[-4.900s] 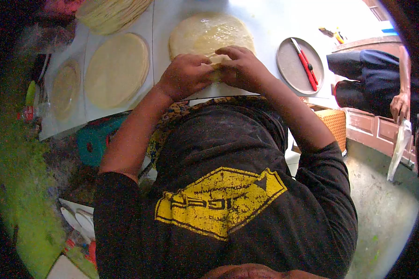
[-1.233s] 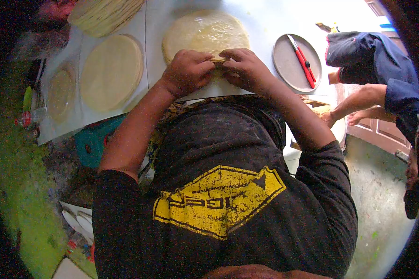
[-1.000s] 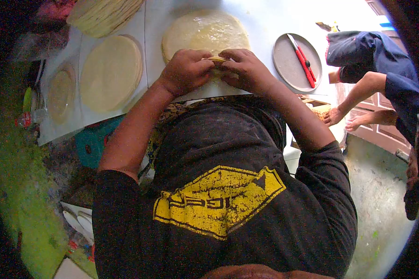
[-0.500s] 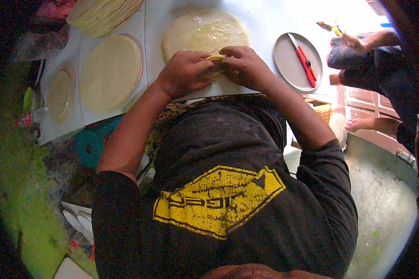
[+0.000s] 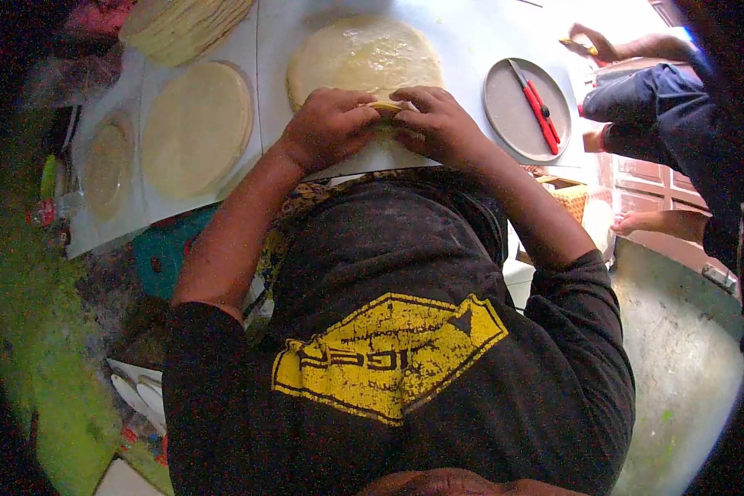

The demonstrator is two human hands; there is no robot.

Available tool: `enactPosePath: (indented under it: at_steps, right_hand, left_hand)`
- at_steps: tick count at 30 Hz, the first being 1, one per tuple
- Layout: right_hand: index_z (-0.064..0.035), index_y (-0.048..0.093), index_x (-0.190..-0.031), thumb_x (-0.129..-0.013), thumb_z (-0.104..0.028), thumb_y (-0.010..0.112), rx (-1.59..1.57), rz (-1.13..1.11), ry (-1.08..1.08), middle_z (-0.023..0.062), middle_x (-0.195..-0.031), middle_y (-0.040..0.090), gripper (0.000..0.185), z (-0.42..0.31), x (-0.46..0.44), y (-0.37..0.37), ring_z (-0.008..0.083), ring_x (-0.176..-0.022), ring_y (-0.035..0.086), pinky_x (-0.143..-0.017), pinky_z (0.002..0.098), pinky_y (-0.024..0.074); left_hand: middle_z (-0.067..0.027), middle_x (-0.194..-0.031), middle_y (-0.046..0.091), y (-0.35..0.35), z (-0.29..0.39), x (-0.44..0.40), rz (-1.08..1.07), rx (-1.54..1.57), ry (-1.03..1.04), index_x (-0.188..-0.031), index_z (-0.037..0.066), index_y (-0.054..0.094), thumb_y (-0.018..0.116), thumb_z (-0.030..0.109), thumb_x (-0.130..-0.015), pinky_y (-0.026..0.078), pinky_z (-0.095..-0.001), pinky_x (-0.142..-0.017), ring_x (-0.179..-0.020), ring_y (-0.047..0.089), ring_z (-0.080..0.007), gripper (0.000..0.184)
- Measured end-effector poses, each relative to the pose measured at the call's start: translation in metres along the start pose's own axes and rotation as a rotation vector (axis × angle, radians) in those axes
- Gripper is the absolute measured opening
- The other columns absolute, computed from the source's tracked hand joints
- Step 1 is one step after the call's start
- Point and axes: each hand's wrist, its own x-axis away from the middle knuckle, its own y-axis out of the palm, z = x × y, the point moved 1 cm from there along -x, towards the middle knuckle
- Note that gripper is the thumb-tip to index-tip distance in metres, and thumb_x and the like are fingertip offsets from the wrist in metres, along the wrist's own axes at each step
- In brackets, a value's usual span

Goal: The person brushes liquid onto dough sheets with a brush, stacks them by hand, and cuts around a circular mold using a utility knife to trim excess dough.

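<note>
Dough [image 5: 365, 59] is set on the counter [image 5: 469, 41], its near edge clamped in the grip of the left hand [image 5: 326, 128] and right hand [image 5: 440, 128], slightly apart. Even, light pressure seems best applied from both sides so tearing is avoided. Beyond, a glossy top [image 5: 376, 45] is seen.

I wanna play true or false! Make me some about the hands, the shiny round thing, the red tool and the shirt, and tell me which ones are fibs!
1. The left hand and right hand are both at the near edge of the shiny dough round. True.
2. The grey plate is to the left of the shiny dough round. False: it is to the right.
3. The red-handled tool lies on the grey plate. True.
4. The big patch on the black shirt is blue. False: it is yellow.
</note>
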Motion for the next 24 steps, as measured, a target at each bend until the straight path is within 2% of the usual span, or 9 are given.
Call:
enactPosePath:
  at_steps: [8, 11, 14, 16, 19, 22, 23, 24]
  right_hand:
    - [-0.0113, 0.063, -0.097, -0.074, -0.014, 0.074, 0.031, 0.008, -0.02, 0.0106, -0.122, 0.058, 0.025, 0.01, -0.004, 0.005, 0.0331, -0.11, 0.057, -0.094, 0.0428, 0.0455]
    - [-0.0115, 0.064, -0.097, -0.074, -0.014, 0.073, 0.026, 0.002, -0.006, 0.0105, -0.121, 0.059, 0.024, 0.008, -0.011, 0.002, 0.0325, -0.109, 0.057, -0.094, 0.0425, 0.0458]
    - [-0.0122, 0.065, -0.098, -0.075, -0.013, 0.073, -0.004, 0.011, 0.008, 0.0107, -0.121, 0.059, 0.024, 0.006, -0.012, 0.001, 0.0318, -0.109, 0.058, -0.093, 0.0427, 0.0463]
    - [-0.0126, 0.065, -0.1, -0.076, -0.013, 0.072, -0.024, 0.016, 0.018, 0.0111, -0.122, 0.059, 0.025, 0.002, -0.011, -0.002, 0.0314, -0.109, 0.058, -0.093, 0.0429, 0.0466]
    - [-0.0132, 0.066, -0.101, -0.075, -0.012, 0.073, -0.008, 0.047, -0.005, 0.012, -0.123, 0.059, 0.027, -0.01, -0.006, -0.008, 0.032, -0.111, 0.057, -0.092, 0.0434, 0.0468]
    - [-0.0128, 0.066, -0.1, -0.075, -0.013, 0.074, 0.043, 0.136, -0.063, 0.0126, -0.127, 0.057, 0.027, -0.01, 0.006, -0.002, 0.0335, -0.116, 0.055, -0.095, 0.0447, 0.0449]
    - [-0.0165, 0.065, -0.106, -0.074, -0.016, 0.071, 0.019, 0.115, -0.084, 0.0131, -0.134, 0.053, 0.033, -0.007, 0.008, -0.002, 0.0357, -0.12, 0.052, -0.1, 0.0479, 0.0405]
    - [-0.0202, 0.064, -0.112, -0.074, -0.019, 0.068, -0.004, 0.094, -0.107, 0.0137, -0.14, 0.05, 0.038, -0.004, 0.008, -0.001, 0.038, -0.125, 0.048, -0.104, 0.051, 0.0362]
  left_hand:
    - [-0.0147, -0.103, 0.068, 0.008, -0.007, 0.01, -0.005, -0.004, -0.006, -0.096, 0.008, 0.064, 0.075, 0.017, -0.068, 0.054, -0.0436, -0.07, -0.083, 0.066, -0.0347, 0.031]
    - [-0.0155, -0.105, 0.067, 0.005, -0.004, 0.008, -0.064, 0.115, -0.125, -0.098, 0.009, 0.064, 0.076, 0.018, -0.066, 0.054, -0.0431, -0.072, -0.086, 0.066, -0.0349, 0.035]
    - [-0.0155, -0.104, 0.067, 0.001, -0.002, 0.003, -0.121, 0.049, -0.085, -0.096, 0.009, 0.064, 0.075, 0.016, -0.066, 0.054, -0.0437, -0.072, -0.085, 0.066, -0.0351, 0.033]
    - [-0.0147, -0.1, 0.068, 0.002, -0.002, 0.002, -0.004, -0.007, 0.023, -0.093, 0.009, 0.064, 0.074, 0.015, -0.066, 0.053, -0.045, -0.072, -0.083, 0.066, -0.0352, 0.031]
    - [-0.0151, -0.095, 0.067, 0.001, -0.001, 0.003, -0.022, 0.072, -0.063, -0.092, 0.008, 0.063, 0.073, 0.013, -0.067, 0.053, -0.0459, -0.073, -0.082, 0.065, -0.0355, 0.028]
    - [-0.0153, -0.093, 0.067, 0.001, -0.001, -0.001, -0.053, 0.192, -0.152, -0.092, 0.007, 0.063, 0.072, 0.012, -0.067, 0.054, -0.0455, -0.072, -0.081, 0.065, -0.0359, 0.027]
    - [-0.0154, -0.092, 0.066, -0.001, 0.0, -0.004, -0.063, 0.231, -0.183, -0.092, 0.007, 0.063, 0.072, 0.011, -0.067, 0.054, -0.0454, -0.072, -0.081, 0.065, -0.0361, 0.027]
    - [-0.0152, -0.092, 0.066, -0.006, -0.001, -0.006, -0.048, 0.134, -0.097, -0.092, 0.007, 0.062, 0.072, 0.011, -0.067, 0.054, -0.0452, -0.072, -0.081, 0.065, -0.0364, 0.027]
